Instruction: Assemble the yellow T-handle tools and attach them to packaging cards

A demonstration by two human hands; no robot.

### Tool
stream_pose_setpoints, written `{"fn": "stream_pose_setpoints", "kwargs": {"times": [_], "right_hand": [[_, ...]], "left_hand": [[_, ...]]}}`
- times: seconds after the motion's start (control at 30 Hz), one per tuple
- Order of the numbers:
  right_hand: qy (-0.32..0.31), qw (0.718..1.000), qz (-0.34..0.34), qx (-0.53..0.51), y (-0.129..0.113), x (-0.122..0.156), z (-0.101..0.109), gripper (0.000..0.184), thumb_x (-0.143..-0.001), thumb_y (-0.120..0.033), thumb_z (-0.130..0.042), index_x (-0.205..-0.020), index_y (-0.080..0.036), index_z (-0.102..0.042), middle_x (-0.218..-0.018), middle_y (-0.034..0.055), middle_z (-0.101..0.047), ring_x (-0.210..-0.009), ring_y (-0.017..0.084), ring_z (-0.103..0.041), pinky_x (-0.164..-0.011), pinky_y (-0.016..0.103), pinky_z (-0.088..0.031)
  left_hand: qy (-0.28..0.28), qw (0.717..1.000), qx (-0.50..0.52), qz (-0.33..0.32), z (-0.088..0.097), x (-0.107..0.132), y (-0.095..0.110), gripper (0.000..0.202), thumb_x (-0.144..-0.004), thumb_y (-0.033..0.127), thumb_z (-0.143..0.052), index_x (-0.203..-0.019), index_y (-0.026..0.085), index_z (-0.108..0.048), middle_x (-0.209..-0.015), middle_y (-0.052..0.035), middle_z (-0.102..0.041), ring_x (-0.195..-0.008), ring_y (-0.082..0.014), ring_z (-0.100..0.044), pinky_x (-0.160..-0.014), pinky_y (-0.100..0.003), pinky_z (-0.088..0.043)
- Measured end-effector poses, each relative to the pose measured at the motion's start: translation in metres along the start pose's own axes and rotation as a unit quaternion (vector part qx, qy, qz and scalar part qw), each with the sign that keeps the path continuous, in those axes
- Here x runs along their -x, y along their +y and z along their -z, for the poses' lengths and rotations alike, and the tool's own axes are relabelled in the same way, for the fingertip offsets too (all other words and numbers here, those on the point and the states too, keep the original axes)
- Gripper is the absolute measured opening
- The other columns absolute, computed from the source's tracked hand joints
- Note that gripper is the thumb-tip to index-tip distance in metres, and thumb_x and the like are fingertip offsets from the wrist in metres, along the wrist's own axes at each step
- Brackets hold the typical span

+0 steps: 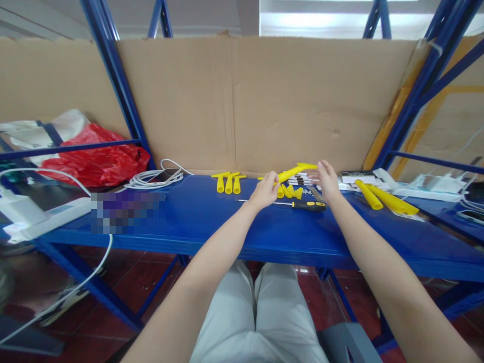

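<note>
My left hand is closed around a yellow tapered tube, held tilted above the blue table. At the tube's flat far end, my right hand has its fingertips on the yellow plastic, as if pinching it. Below the hands lies a screwdriver with a black and yellow handle. Small yellow pieces and several black-and-white marker-like sticks lie just behind it. To the left, three yellow T-shaped pieces stand in a row.
Two long yellow cones lie at the right beside a black and white box. A coiled white cable, a power strip and a red plastic bag are at the left. Cardboard walls the back; blue posts frame it.
</note>
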State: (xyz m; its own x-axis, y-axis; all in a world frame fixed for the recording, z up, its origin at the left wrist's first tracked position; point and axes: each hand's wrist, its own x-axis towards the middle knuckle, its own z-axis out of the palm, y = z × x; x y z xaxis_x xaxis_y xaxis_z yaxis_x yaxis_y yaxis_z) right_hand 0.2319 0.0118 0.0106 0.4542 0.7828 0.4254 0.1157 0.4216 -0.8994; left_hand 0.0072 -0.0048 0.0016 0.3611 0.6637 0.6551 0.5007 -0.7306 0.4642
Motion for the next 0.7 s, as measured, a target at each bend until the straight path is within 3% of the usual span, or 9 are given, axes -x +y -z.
{"fn": "stream_pose_setpoints", "kwargs": {"times": [0.2,0.43,0.53,0.7], "right_hand": [[0.018,1.0,0.013,0.009,0.003,-0.006,0.005,0.024,-0.084,-0.037,-0.056,-0.1,-0.019,-0.059,-0.095,0.0043,-0.066,-0.064,0.012,-0.065,-0.049,0.02,-0.048],[-0.004,0.998,0.017,0.052,0.004,0.001,-0.003,0.019,-0.076,-0.03,-0.062,-0.091,-0.019,-0.06,-0.081,0.0025,-0.066,-0.059,0.013,-0.063,-0.051,0.023,-0.05],[-0.024,0.997,0.011,0.069,0.001,0.01,-0.01,0.017,-0.073,-0.028,-0.066,-0.086,-0.018,-0.061,-0.074,0.0019,-0.066,-0.057,0.013,-0.062,-0.052,0.023,-0.049],[-0.113,0.99,0.008,0.079,-0.005,0.025,-0.022,0.013,-0.073,-0.025,-0.068,-0.083,-0.017,-0.065,-0.075,0.0029,-0.069,-0.059,0.013,-0.063,-0.05,0.021,-0.047]], "left_hand": [[-0.037,0.998,0.006,0.04,0.0,0.003,0.006,0.021,-0.083,0.012,-0.054,-0.1,0.023,-0.047,-0.101,-0.0055,-0.062,-0.096,-0.0175,-0.061,-0.087,-0.029,-0.045],[-0.066,0.994,-0.061,0.064,-0.003,0.002,0.001,0.039,-0.078,0.011,-0.061,-0.114,0.022,-0.052,-0.118,-0.0104,-0.065,-0.116,-0.0265,-0.058,-0.1,-0.039,-0.041],[-0.092,0.985,-0.12,0.084,-0.004,0.002,-0.001,0.037,-0.081,0.011,-0.058,-0.117,0.019,-0.053,-0.118,-0.0134,-0.065,-0.117,-0.0291,-0.058,-0.1,-0.041,-0.041],[-0.092,0.983,-0.128,0.096,-0.002,0.0,-0.003,0.028,-0.086,0.017,-0.057,-0.114,0.019,-0.057,-0.121,-0.0128,-0.064,-0.118,-0.0263,-0.058,-0.1,-0.035,-0.042]]}}
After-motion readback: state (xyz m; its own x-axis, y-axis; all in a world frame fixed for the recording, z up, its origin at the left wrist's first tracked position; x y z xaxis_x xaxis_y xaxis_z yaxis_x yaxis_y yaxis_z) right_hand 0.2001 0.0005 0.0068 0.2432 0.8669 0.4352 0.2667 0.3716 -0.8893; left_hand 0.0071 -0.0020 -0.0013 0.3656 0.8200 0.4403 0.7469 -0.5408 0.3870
